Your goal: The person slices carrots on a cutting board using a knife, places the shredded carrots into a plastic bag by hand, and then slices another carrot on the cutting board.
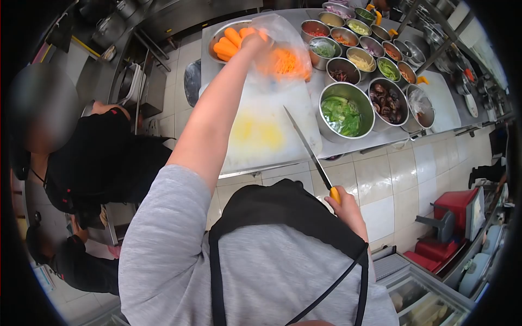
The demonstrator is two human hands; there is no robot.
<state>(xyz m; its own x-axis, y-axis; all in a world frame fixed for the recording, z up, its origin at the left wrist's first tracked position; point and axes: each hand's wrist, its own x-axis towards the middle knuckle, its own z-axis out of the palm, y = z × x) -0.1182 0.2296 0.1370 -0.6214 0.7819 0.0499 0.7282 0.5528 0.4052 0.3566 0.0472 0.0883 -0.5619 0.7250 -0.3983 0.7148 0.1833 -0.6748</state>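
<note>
My left hand (254, 45) reaches across to the far left of the table, over a metal bowl (211, 48) of peeled carrots (232, 37). Its fingers are blurred and partly hidden among the carrots, so their grip does not show. Right beside it lies a clear plastic bag (274, 26) with shredded carrot (286, 61). My right hand (348, 209) is closed round the yellow handle of a long kitchen knife (305, 142). The blade points up and left over the edge of a white cutting board (239, 157), which has yellow stains.
Metal pots with cut vegetables crowd the table's right side; the nearest hold green leaves (342, 114) and dark pieces like mushrooms (387, 100). Two people in black (103, 157) are at my left. Behind at right are a red bin (455, 214) and a glass-topped cabinet (424, 296).
</note>
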